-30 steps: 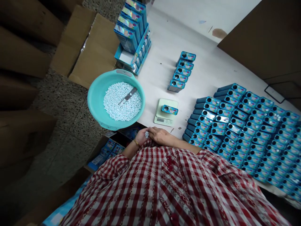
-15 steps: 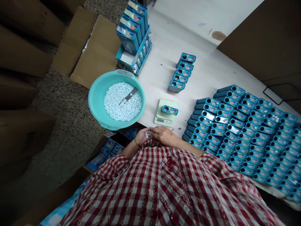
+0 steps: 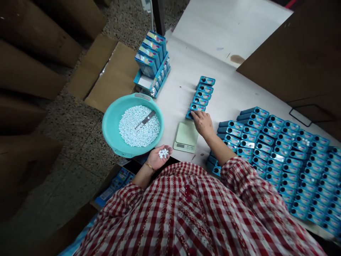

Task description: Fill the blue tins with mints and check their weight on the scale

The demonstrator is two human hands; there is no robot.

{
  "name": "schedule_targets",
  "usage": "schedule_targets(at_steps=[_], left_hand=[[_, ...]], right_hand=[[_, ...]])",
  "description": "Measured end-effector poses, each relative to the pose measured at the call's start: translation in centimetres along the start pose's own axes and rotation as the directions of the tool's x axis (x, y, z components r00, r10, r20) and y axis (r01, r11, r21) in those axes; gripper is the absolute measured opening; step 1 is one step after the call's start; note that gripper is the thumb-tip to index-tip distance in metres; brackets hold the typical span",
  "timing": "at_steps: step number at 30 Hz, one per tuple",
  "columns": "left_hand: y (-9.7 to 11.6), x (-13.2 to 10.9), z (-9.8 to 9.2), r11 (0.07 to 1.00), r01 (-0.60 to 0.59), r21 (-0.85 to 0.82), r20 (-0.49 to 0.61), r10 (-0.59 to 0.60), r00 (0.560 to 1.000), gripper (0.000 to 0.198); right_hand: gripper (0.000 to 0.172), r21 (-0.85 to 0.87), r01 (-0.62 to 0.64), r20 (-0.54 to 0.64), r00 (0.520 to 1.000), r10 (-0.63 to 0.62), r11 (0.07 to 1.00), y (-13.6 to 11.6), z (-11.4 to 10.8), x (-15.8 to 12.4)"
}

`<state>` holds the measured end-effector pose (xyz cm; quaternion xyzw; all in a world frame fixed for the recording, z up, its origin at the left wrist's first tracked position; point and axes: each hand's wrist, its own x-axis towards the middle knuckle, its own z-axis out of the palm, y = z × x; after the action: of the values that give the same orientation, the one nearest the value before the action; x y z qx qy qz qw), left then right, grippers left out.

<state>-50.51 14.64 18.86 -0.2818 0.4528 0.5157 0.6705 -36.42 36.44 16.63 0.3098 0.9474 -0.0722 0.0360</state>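
Note:
My left hand (image 3: 157,157) is held palm up near the table's front edge, cupped around a small heap of white tablets (image 3: 163,153). My right hand (image 3: 203,123) reaches past the pale green scale (image 3: 185,137) and grips a small blue tin (image 3: 194,108) at the near end of a short row of blue tins (image 3: 202,93). Nothing sits on the scale's platform. A teal basin (image 3: 113,122) left of the scale holds many white tablets (image 3: 133,129) and a metal scoop (image 3: 145,119).
A large block of open blue tins (image 3: 282,153) covers the table's right side. A blue display tray of shiny packs (image 3: 152,64) stands behind the basin. A big brown carton (image 3: 298,49) is at the far right, and flattened cardboard (image 3: 112,74) lies on the floor at left.
My right hand left my left hand, and the blue tin that stood on the scale is now at the near end of the short row, under that hand. The scale is bare. The view shifted.

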Motion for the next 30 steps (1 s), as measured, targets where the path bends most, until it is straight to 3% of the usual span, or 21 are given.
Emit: schedule_targets(at_steps=[2, 5, 7, 10, 12, 14, 17, 20, 24, 27, 30], left_hand=[[-0.1, 0.0, 0.1, 1.000, 0.008, 0.001, -0.002, -0.008, 1.000, 0.026], [-0.2, 0.3, -0.1, 1.000, 0.005, -0.004, -0.005, -0.005, 1.000, 0.028], [-0.3, 0.6, -0.4, 1.000, 0.008, 0.003, -0.010, -0.008, 1.000, 0.027], [-0.3, 1.1, -0.6, 0.999, 0.029, 0.016, -0.015, -0.028, 0.999, 0.026], [-0.3, 1.3, -0.2, 0.999, 0.034, 0.021, -0.012, -0.034, 0.999, 0.026], [-0.3, 1.4, 0.3, 0.999, 0.030, 0.026, -0.005, -0.030, 1.000, 0.026], [-0.3, 1.2, 0.8, 0.999, 0.016, 0.031, -0.004, -0.015, 1.000, 0.027], [-0.2, 1.0, 0.4, 1.000, -0.008, 0.027, -0.003, 0.009, 1.000, 0.025], [-0.3, 1.0, -0.5, 1.000, -0.012, 0.002, -0.018, 0.012, 1.000, 0.024], [-0.5, 1.2, -0.4, 1.000, -0.002, -0.006, -0.009, 0.002, 1.000, 0.025], [-0.6, 1.1, 0.3, 1.000, 0.004, -0.002, 0.004, -0.004, 1.000, 0.027]], right_hand=[[0.043, -0.006, 0.024, 0.004, 1.000, -0.024, 1.000, 0.6, 0.6, 0.4], [0.042, -0.021, 0.001, -0.049, 0.999, -0.002, 1.000, 2.6, 0.7, -1.8], [0.040, -0.028, -0.152, -0.108, 0.983, 0.149, 0.988, 5.0, 0.2, -4.5], [0.038, -0.031, -0.475, -0.142, 0.873, 0.466, 0.880, 9.6, -0.8, -7.9], [0.038, -0.061, -0.578, -0.026, 0.816, 0.578, 0.814, 12.2, -1.0, -8.6], [0.035, -0.125, -0.606, 0.119, 0.777, 0.618, 0.786, 13.8, -0.9, -8.2], [0.034, -0.217, -0.588, 0.183, 0.760, 0.624, 0.779, 14.2, -1.4, -6.8], [0.032, -0.267, -0.488, 0.174, 0.824, 0.540, 0.831, 12.7, -3.3, -6.3], [0.028, -0.315, -0.195, 0.147, 0.957, 0.250, 0.929, 7.3, -6.8, -6.5], [0.027, -0.243, 0.037, 0.247, 0.969, 0.024, 0.969, 1.6, -7.9, -5.9], [0.027, -0.124, 0.166, 0.329, 0.937, -0.117, 0.978, -3.5, -6.7, -4.5]])
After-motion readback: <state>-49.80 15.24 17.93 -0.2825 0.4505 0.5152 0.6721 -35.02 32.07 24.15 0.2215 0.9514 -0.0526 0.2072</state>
